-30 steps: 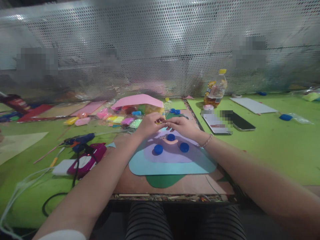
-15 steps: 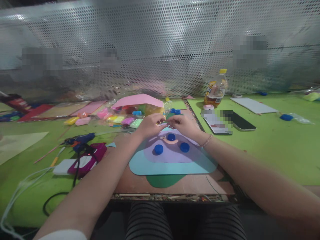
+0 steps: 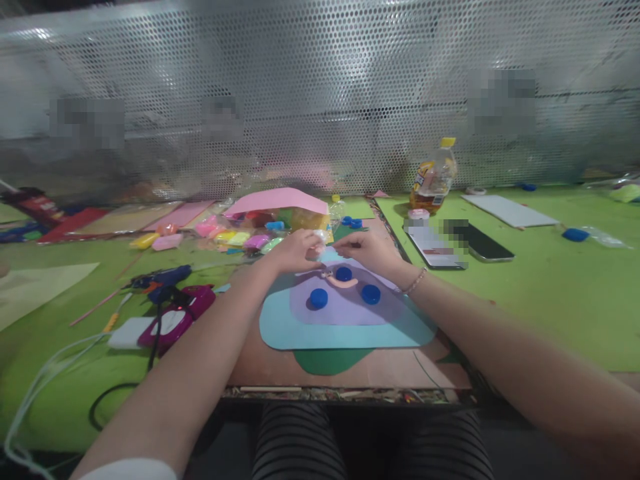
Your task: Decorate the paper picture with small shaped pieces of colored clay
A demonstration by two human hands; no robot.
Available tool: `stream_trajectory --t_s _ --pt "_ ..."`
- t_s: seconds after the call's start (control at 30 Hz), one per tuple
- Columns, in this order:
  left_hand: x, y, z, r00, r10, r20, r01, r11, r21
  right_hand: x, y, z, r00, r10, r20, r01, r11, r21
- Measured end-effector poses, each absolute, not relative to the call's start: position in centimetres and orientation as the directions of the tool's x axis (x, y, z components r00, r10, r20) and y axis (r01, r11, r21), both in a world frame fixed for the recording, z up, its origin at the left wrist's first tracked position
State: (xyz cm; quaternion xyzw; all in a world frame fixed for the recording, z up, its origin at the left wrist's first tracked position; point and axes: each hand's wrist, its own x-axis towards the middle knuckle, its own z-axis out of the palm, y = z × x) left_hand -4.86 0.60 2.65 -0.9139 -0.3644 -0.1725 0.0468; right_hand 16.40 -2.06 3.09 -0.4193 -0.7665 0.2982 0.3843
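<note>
My left hand (image 3: 299, 251) hovers over the far edge of the layered paper, fingers curled around something pale and shiny that I cannot make out. Just to its right, my right hand (image 3: 373, 252) has thumb and fingertips pressed together in a pinch; whatever they hold is too small to name. Below lie a light blue paper shape (image 3: 350, 338) and a lilac paper shape (image 3: 345, 313) on top of it. A left blue bottle cap (image 3: 319, 299), a right blue bottle cap (image 3: 371, 295) and a far blue bottle cap (image 3: 344, 273) rest there, beside a curved peach clay strip (image 3: 343, 283).
Colourful clay packets (image 3: 240, 239) and a pink sheet (image 3: 280, 199) lie behind my left hand. On the left are a glue gun (image 3: 170, 277), a magenta device (image 3: 197, 303) and cables. A drink bottle (image 3: 435, 177) and a dark phone (image 3: 483, 241) are to the right.
My hands have drawn apart, the left one shifting a little left and its fingers loosening around the pale thing. The right hand stays pinched. Caps and paper lie as before.
</note>
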Motion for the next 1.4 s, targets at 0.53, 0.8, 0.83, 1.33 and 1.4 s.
stream_trajectory --t_s 0.53,0.8,0.83,1.33,1.4 --pt "-4.9 0.4 2.2 0.451 0.838 0.307 0.892 -0.428 -0.145 15.5 -2.7 2.1 -0.455 0.813 0.364 0.459 0.564 -0.686" --pt "-4.7 0.6 1.5 0.442 0.835 0.328 0.897 -0.406 -0.176 14.7 -2.5 1.0 -0.55 0.7 0.456 0.497 0.713 -0.495" --pt "-4.7 0.7 1.4 0.442 0.833 0.332 0.897 -0.405 -0.177 14.7 -2.5 1.0 -0.568 0.673 0.474 0.49 0.739 -0.462" --pt "-4.6 0.6 1.3 0.435 0.837 0.332 0.9 -0.401 -0.169 14.7 -2.1 0.4 -0.653 0.613 0.445 0.527 0.789 -0.315" --pt "-4.6 0.7 1.3 0.435 0.839 0.327 0.9 -0.402 -0.168 14.8 -2.1 0.3 -0.646 0.601 0.471 0.522 0.798 -0.302"
